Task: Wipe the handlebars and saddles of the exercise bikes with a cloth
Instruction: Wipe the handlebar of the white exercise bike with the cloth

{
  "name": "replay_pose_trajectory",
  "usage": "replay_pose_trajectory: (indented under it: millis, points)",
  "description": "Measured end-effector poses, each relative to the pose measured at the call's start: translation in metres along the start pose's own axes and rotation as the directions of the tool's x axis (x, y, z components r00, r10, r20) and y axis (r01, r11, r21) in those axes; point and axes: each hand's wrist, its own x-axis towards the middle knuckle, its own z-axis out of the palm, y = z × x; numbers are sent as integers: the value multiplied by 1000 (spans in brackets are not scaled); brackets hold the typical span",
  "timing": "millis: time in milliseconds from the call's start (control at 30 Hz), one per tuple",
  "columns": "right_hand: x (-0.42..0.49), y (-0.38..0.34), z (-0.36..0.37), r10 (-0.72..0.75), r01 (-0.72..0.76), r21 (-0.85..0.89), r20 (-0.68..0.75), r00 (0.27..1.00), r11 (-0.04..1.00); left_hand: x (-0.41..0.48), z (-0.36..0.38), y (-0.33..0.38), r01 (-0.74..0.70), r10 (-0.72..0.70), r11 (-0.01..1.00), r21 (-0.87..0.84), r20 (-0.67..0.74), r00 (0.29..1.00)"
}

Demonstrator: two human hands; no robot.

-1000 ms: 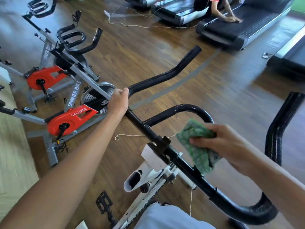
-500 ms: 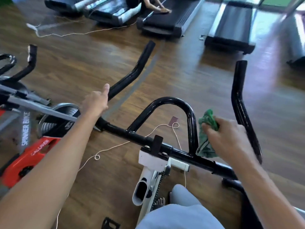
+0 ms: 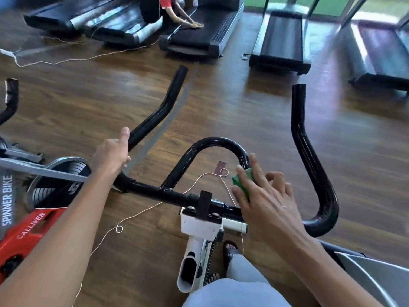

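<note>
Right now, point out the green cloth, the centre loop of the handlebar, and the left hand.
green cloth (image 3: 238, 181), head view, exposed left edge under the fingers.
centre loop (image 3: 215, 141), head view, top of the arch.
left hand (image 3: 110, 155), head view, back of the hand.

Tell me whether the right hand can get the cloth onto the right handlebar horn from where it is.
Probably yes: the right hand presses the green cloth on the centre loop, and nothing stands between it and the right horn.

Counting around the white bike (image 3: 199, 235): two exercise bikes total with the red one (image 3: 26, 231) left of it, five treadmills (image 3: 194, 29) beyond, one green cloth (image 3: 242, 180), two hands (image 3: 110, 154).
</note>
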Motion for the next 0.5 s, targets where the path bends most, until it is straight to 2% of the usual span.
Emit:
replay_pose_trajectory:
  millis: [100,167,233,300,400,500]
  points:
    - [-2,-2,8,-5,6,-10,23,1000,1000,1,1,-2,-5,5,1000,-17,2,1000]
    - [9,-4,12,18,-22,57,54,998,998,1,1,-1,3,-3,1000,-1,9,1000]
    - [36,-5,11,73,-77,130,35,997,989,0,2,1,22,-22,1000,8,11,1000]
    - [75,-8,9,75,-72,111,-27,997,991,-1,3,3,33,-33,999,6,11,999]
    - [122,-30,7,-84,76,-56,-153,985,996,-3,3,7,23,-23,1000,7,1,1000]
    - [135,-66,9,-309,288,-146,-159,938,947,-4,2,8,27,-27,1000,-7,-8,1000]
